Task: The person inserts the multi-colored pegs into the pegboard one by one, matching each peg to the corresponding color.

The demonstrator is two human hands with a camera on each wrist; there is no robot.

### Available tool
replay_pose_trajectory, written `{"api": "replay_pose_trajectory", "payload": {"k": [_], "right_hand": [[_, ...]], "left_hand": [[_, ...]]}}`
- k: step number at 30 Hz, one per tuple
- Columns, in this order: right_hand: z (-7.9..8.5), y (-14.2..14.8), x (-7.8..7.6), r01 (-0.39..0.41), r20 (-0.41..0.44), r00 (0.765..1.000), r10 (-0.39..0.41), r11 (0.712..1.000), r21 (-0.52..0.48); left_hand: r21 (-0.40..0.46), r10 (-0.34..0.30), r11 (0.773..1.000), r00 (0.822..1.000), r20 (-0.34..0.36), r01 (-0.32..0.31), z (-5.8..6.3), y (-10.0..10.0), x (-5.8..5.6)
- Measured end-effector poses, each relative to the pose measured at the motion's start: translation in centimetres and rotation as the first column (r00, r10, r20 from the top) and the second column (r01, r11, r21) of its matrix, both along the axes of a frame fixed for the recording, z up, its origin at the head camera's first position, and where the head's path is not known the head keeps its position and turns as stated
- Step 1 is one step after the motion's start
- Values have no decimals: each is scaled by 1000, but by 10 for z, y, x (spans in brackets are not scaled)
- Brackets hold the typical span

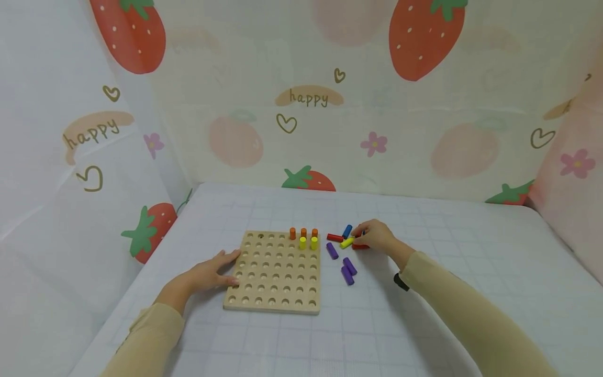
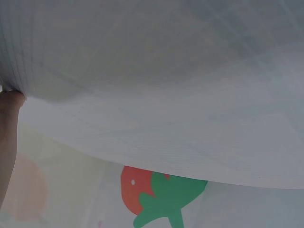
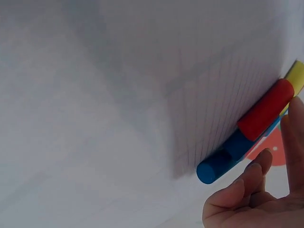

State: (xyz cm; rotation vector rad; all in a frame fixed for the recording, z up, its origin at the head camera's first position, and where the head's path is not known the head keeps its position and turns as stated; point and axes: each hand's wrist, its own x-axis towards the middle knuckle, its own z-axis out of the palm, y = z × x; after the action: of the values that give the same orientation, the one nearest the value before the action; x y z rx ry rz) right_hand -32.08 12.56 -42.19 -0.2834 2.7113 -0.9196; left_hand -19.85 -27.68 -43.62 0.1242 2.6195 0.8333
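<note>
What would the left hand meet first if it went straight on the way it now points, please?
The left hand would meet the pale, square wooden pegboard; it already appears to touch the left edge, though exact depth there is unclear.

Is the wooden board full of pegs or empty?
Partly filled: three orange pegs and two yellow pegs stand at the board's far right corner, while most of its holes show bare.
</note>
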Motion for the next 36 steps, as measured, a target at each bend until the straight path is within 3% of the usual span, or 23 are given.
{"api": "replay_pose_trajectory", "payload": {"k": [6, 15, 22, 36], "right_hand": [[0, -1, -5, -34, 22, 999, 34, 999, 16], [-1, 0, -13, -92, 129, 988, 88, 995, 28], [-2, -1, -14, -138, 133, 983, 127, 988, 76], [4, -8, -13, -140, 177, 976, 127, 989, 57]], "left_hand": [[-20, 5, 1000, 1000, -1, -5, 1, 2, 0], [-16, 10, 1000, 1000, -3, -10, -3, 2, -2], [-10, 11, 1000, 1000, -3, -11, -1, 3, -1], [-4, 10, 1000, 1000, -7, -10, -1, 2, 0]]}}
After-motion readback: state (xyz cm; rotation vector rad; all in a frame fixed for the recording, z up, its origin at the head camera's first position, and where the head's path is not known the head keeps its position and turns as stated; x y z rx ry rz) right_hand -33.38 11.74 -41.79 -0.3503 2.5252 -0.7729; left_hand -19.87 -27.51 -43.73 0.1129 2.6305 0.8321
